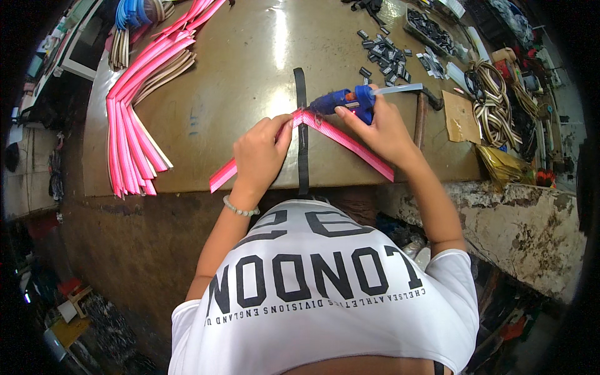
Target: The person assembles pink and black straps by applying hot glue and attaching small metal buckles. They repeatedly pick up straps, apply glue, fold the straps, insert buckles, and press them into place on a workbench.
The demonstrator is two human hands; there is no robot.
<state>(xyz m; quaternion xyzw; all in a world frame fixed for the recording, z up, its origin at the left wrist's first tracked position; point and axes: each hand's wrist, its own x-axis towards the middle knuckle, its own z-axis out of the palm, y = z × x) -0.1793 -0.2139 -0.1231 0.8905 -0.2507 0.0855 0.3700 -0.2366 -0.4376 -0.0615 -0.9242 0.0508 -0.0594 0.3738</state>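
Note:
My right hand (382,130) is wrapped round a blue glue gun (340,100), a clear glue stick poking out of its back end. Its nozzle points left, close to the peak of a bent pink strap (350,140). With thumb and fingers pinched, my left hand (262,149) grips that strap just left of its peak. The strap's two ends slant down toward the table's near edge, one to each side. Beneath the peak, a narrow black strip (303,156) runs away from me across the tabletop. Whether the nozzle touches the strap I cannot tell.
A pile of bent pink straps (128,125) lies on the table (250,69) at left, blue ones (132,14) behind. Small black pieces (386,59) are scattered at the far right. A hammer (422,115), brown card (460,117) and coiled cord (497,106) lie to the right.

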